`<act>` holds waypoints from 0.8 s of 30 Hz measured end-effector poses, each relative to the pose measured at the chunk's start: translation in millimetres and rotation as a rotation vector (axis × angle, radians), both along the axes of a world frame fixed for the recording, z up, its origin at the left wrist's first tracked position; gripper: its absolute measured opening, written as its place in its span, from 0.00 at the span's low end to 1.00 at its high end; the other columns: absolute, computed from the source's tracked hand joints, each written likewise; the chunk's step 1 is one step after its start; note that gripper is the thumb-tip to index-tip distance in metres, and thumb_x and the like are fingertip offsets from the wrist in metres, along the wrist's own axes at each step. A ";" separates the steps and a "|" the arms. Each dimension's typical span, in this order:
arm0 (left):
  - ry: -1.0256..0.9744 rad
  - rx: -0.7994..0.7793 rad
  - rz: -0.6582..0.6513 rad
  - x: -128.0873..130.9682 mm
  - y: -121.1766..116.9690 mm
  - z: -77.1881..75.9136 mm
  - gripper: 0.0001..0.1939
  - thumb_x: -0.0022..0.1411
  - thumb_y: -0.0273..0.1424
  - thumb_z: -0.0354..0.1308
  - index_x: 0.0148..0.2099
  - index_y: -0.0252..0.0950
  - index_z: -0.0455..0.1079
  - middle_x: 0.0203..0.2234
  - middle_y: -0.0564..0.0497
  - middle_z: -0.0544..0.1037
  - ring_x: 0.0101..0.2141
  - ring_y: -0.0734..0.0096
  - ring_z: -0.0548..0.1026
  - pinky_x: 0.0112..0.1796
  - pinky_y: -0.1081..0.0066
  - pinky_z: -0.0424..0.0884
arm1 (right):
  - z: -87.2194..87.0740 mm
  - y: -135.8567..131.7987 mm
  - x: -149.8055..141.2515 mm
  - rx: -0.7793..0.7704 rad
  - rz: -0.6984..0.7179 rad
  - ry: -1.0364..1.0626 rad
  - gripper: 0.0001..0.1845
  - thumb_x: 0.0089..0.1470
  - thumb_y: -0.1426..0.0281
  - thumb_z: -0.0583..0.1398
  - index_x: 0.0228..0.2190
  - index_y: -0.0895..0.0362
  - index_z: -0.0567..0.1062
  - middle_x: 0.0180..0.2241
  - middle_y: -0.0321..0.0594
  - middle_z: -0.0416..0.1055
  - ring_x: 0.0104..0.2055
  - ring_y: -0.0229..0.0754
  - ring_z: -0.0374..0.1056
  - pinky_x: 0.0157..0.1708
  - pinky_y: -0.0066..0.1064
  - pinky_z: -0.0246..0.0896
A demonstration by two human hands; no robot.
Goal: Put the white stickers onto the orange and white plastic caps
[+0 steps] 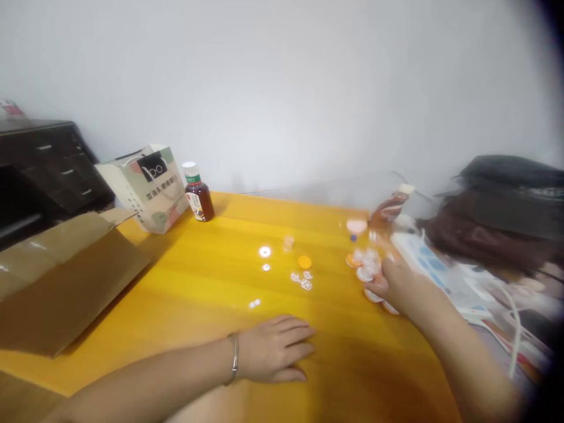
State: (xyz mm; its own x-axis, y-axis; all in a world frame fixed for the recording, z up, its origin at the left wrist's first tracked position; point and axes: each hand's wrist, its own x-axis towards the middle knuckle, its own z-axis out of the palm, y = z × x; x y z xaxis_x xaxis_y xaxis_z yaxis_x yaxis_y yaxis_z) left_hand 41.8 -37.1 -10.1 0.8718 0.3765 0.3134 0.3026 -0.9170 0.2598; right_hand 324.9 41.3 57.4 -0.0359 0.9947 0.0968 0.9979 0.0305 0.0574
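Observation:
My left hand (284,348), with a bracelet at the wrist, lies palm down over the yellow tabletop (229,258). Its fingers are stretched out and hold nothing. At the right, my right hand (394,285) reaches onto a cluster of round white and orange caps (365,267); blur and overlap hide its fingertips. Between the hands lie several thin white patterned pieces (304,282) and an orange-yellow disc (304,262). Farther left are a white ring (264,252), a small white disc (265,267) and two tiny white pieces (254,304). A small blue cap (353,238) sits beyond the cluster.
A brown bottle (200,200) stands beside a paper gift bag (156,191) at the back left. An open cardboard box (66,288) covers the left side. A blurred bottle-like object (390,207), papers (429,264) and a dark bag (484,217) crowd the right.

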 end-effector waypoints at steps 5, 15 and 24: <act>-0.235 -0.129 0.442 -24.8 25.2 33.1 0.13 0.63 0.33 0.48 0.48 0.38 0.63 0.42 0.47 0.71 0.45 0.66 0.67 0.47 0.64 0.63 | 3.0 -23.4 -53.8 -0.155 0.176 0.045 0.10 0.49 0.62 0.55 0.27 0.56 0.66 0.25 0.42 0.71 0.27 0.45 0.67 0.22 0.28 0.48; -0.209 -0.250 0.648 -45.4 85.8 5.6 0.09 0.57 0.27 0.51 0.41 0.36 0.66 0.37 0.48 0.68 0.38 0.68 0.69 0.41 0.69 0.66 | -57.0 -50.5 -119.0 -0.238 0.500 0.401 0.12 0.49 0.62 0.57 0.22 0.56 0.63 0.20 0.33 0.67 0.21 0.35 0.60 0.20 0.24 0.43; -0.124 -0.272 0.331 -15.3 43.6 4.7 0.07 0.59 0.22 0.48 0.36 0.35 0.67 0.31 0.50 0.69 0.33 0.73 0.68 0.36 0.75 0.66 | -71.5 -46.8 -119.1 -0.078 0.595 0.482 0.13 0.48 0.60 0.57 0.21 0.55 0.63 0.19 0.32 0.64 0.20 0.34 0.58 0.21 0.24 0.47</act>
